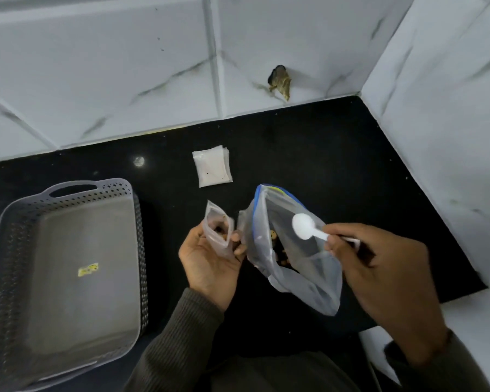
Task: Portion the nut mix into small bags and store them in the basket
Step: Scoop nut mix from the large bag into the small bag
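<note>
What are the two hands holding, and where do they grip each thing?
The left hand grips a small bag around its lower part. The right hand holds a white spoon by its handle, bowl over the open large bag.

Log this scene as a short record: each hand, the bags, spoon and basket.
left hand: holds small bag, mouth open
right hand: pinches white spoon, bowl empty, over the large bag
large bag: open, nut mix inside
spare bags: stacked flat on counter behind
basket: left of hands, no bags inside
</note>
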{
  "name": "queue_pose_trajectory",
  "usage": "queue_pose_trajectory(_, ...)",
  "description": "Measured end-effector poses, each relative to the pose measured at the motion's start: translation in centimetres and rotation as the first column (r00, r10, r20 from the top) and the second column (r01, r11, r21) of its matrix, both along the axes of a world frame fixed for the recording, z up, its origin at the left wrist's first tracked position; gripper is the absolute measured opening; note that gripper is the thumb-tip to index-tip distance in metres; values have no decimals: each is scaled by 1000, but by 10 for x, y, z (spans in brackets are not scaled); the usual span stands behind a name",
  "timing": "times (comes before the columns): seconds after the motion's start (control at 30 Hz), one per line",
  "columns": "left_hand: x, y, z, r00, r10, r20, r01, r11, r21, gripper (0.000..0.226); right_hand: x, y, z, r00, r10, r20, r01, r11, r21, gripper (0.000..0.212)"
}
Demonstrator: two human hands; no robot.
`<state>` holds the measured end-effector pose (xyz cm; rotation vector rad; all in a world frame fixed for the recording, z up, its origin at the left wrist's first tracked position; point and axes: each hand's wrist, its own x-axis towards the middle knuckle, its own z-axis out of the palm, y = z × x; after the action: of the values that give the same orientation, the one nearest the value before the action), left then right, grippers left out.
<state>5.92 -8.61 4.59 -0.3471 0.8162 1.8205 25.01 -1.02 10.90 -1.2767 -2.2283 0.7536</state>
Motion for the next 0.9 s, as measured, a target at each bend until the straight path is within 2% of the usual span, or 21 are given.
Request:
queue_pose_trajectory(0.1,0,0,-6,1000,-22,17,23,1000,-20,18,-15,3,-27,996,63,70,-62,998,-24,13)
queue_pose_trajectory(0.2,0,-2,-11,998,-37,41,38,999,-25,17,-37,11,-36,967,188,174,-158,973,-170,40)
queue_pose_trajectory(0.27,-1,-2,-14,998,-43,47,44,999,-27,16,-50,17,-53,893,277,356,-230,959,-169,23)
queue_pose_trajectory(0.33,-2,-3,-17,998,-50,39,51,998,-28,15,-58,20,-67,829,266,492,-243,964,-111,8)
queue_pose_trajectory(0.47,-6,-2,-23,996,-75,48,76,997,-27,21,-61,20,-76,747,248,617,-196,969,-152,7)
queue_pose_trajectory(0.63,-8,1,-29,990,-114,80,117,993,-32,18,-59,23,-70,738,320,594,-165,939,-301,23)
queue_pose_trajectory(0.77,-8,4,-34,984,-146,102,149,989,-21,20,-55,21,-74,734,399,550,-215,904,-369,14)
queue_pose_trajectory(0.9,-9,1,-45,983,-133,128,140,989,-48,23,-53,16,-77,696,444,564,-268,890,-370,13)
